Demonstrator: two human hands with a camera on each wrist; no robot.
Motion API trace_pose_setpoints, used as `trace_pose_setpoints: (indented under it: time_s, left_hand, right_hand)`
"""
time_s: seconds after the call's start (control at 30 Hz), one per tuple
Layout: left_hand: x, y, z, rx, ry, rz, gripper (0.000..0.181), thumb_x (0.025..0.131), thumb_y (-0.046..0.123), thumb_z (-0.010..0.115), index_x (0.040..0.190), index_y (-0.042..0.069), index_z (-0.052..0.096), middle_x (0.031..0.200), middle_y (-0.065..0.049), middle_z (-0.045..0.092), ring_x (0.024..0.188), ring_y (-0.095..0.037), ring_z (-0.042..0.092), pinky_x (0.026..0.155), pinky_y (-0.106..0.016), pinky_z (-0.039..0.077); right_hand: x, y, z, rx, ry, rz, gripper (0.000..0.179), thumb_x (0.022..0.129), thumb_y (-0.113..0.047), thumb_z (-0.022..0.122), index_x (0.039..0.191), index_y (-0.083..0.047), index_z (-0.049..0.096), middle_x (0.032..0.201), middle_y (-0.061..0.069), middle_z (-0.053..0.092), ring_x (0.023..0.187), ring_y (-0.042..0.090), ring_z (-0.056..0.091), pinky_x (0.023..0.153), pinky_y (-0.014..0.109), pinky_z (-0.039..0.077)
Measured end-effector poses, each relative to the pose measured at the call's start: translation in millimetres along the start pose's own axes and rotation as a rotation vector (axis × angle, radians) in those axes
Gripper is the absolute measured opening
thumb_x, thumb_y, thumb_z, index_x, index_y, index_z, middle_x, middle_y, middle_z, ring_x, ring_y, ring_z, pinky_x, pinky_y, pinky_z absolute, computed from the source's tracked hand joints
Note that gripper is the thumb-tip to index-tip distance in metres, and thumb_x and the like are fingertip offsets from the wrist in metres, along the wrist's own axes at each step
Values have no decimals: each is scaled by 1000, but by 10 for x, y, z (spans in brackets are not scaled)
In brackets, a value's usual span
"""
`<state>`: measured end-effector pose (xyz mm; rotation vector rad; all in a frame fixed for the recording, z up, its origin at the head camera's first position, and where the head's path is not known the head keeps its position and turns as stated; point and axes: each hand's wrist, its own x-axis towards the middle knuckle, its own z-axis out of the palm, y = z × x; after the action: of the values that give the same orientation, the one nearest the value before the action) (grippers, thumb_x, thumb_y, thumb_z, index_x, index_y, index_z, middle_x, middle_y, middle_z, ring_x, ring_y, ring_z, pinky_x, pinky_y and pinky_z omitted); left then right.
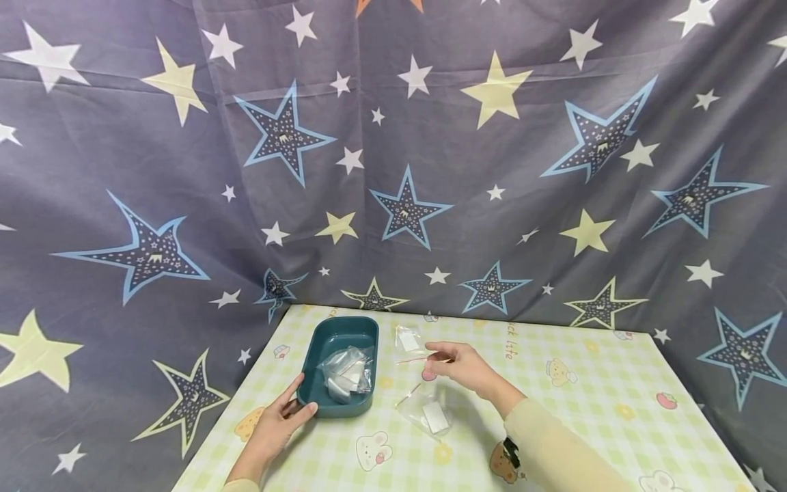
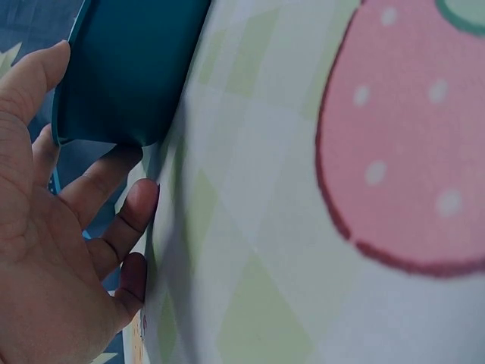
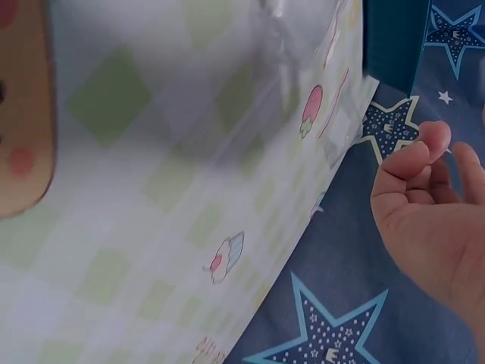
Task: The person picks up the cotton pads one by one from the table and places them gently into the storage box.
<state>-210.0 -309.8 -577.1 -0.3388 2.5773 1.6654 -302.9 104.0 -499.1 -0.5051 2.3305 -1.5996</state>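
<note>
A teal rectangular box [image 1: 310,355] stands on the table's left part with clear plastic bags [image 1: 349,372] piled inside. My left hand [image 1: 277,424] holds its near left corner, the thumb at the near rim and the fingers along the left side. In the left wrist view, the thumb and fingers of that hand [image 2: 68,205] spread about the box's teal wall [image 2: 136,68]. Above the table, my right hand [image 1: 464,369] hovers with loosely bent fingers and nothing visible in them. Below it lies a clear zip bag [image 1: 424,413] with a white label; another zip bag [image 1: 408,340] lies farther back.
A green-and-white checked cloth with cartoon prints covers the table [image 1: 584,424]. Behind and to the left hangs a dark curtain [image 1: 430,150] patterned with stars, meeting the table's back edge. Both bags lie right of the box.
</note>
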Motion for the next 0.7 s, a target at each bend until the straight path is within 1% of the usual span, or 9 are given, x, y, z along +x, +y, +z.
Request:
trace_pose_setpoints:
  time_s: [0.1,0.2,0.33,0.5,0.6,0.7]
  left_hand:
    - [-1,5,-1,4,-3,1,86,98,47,77,170,34,32,166,-31,40,152,-47,45,115,-53,55]
    - [-5,10,0,2,-4,2,86,99,46,78,170,34,32,166,-31,40,152,-47,45,115,-53,55]
    - [-3,7,0,-2,-4,-2,85,99,46,78,170,34,33,167,-30,38,153,-47,44,115,-53,54]
    - [-1,10,-4,-7,-9,-4,85,98,46,78,170,33,33,169,-31,35,153,-48,43,115,-53,54]
    - [-4,11,-4,-12,-15,-3,86,99,46,78,170,33,32,169,-30,34,153,-48,42,115,-52,54]
    - [-6,11,-4,-14,-17,-2,85,99,45,77,170,33,32,170,-30,33,154,-48,42,116,-52,54]
  right_hand:
    - [-59,6,-60,-18,-3,-6,62,95,-31,83,150,-11,63,133,13,75,115,23,71,105,43,59]
    - [-95,53,-113,-45,-14,-12,63,95,-35,83,151,-13,63,136,14,74,113,24,71,101,38,60]
    - [-127,117,-163,-92,-27,-35,56,100,-29,78,150,-11,63,138,19,72,112,25,71,96,34,60]
    - [-156,183,-190,-167,-21,-63,52,99,-24,78,147,-8,66,137,23,71,114,29,70,96,36,58]
    - [-172,233,-183,-220,-33,-75,50,98,-21,79,145,-7,67,136,25,71,107,26,70,92,33,58]
    - [-195,280,-165,-268,-60,-87,51,97,-17,80,145,-6,67,135,28,71,95,21,69,81,28,58]
